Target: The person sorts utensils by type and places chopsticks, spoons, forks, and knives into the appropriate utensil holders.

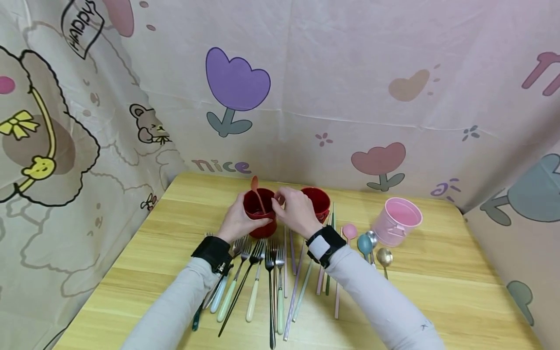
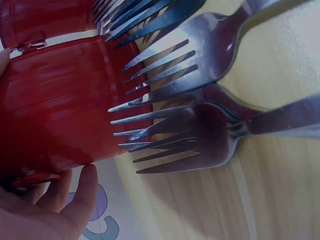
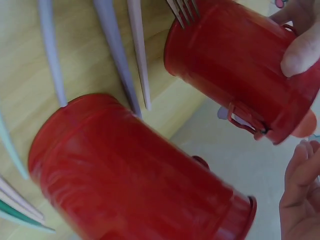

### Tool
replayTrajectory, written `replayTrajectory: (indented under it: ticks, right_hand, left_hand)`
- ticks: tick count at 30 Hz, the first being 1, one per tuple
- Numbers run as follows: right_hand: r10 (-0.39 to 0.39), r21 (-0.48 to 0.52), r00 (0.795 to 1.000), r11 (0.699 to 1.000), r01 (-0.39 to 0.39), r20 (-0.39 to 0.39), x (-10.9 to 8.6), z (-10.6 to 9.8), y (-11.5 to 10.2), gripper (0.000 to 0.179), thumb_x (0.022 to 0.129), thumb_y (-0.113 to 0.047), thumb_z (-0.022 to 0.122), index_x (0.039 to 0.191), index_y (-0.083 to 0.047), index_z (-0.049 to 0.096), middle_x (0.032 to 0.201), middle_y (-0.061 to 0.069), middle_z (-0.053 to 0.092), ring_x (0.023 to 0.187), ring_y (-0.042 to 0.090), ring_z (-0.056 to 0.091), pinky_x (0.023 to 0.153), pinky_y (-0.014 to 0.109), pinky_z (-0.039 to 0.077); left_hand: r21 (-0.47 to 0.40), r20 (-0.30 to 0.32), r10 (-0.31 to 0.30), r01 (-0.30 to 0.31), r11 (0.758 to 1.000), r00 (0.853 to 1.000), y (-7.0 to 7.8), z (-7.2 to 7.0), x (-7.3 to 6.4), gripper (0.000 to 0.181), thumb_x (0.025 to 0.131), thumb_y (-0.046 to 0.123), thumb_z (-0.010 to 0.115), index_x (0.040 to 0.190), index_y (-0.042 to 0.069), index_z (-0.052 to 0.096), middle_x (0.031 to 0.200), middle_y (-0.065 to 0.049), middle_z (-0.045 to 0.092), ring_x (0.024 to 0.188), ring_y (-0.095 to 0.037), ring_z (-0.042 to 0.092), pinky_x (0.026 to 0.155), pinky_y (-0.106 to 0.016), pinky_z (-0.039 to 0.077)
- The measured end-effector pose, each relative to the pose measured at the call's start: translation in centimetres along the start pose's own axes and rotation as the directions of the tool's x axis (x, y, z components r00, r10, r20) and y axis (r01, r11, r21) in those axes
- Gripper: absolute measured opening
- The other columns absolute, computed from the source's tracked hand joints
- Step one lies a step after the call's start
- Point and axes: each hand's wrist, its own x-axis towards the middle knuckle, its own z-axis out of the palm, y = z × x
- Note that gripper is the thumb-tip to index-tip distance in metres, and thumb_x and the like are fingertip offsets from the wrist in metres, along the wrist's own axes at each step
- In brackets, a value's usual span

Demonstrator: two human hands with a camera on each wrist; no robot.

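Observation:
My left hand [image 1: 239,217] grips a small red bucket [image 1: 264,228], thumb across its front and fingers round the far side. Inside it an orange-red spoon [image 1: 254,184] leans with its bowl above the rim. My right hand [image 1: 296,208] is at the bucket's right rim, fingers loosely bent; in the right wrist view nothing shows between them. Whether they touch the rim I cannot tell. A second red bucket [image 3: 135,175] stands just right, partly behind my right hand in the head view. Several forks [image 2: 210,45] lie in front of the gripped bucket, some tines close against its base.
Several pastel chopsticks [image 1: 302,287] lie right of the forks. Farther right are a pink spoon [image 1: 349,231], a blue spoon [image 1: 364,244] and a gold-toned spoon [image 1: 385,257]. Beside them stands a pink bucket [image 1: 389,228]. A printed curtain [image 1: 306,97] hangs behind the wooden table [image 1: 144,272].

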Motion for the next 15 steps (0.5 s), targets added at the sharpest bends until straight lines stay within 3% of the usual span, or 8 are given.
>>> replayTrajectory:
  ticks: [7,15]
  right_hand:
    - [-0.034,0.04,0.999,0.999,0.034,-0.008,-2.6,-1.5,0.7,0.007,0.094,-0.015,0.066,0.095,-0.01,0.07,0.081,0.003,0.071,0.067,0.013,0.063,0.06,0.024,0.051]
    - [-0.002,0.067,0.999,0.998,-0.001,0.041,-6.6,-3.2,2.7,0.004,0.091,-0.009,0.067,0.095,-0.009,0.069,0.079,-0.001,0.068,0.066,0.008,0.057,0.06,0.018,0.047]
  left_hand:
    - [0.004,-0.008,-0.009,0.009,1.0,1.0,0.2,0.1,0.0,0.086,0.077,0.026,0.087,0.144,0.007,0.036,0.142,-0.017,0.053,0.129,-0.036,0.054,0.105,-0.054,0.05]
    - [0.014,-0.011,-0.034,0.034,0.999,0.999,0.3,0.1,-0.1,0.088,0.077,0.026,0.088,0.145,0.008,0.035,0.143,-0.017,0.053,0.131,-0.036,0.053,0.105,-0.054,0.05]
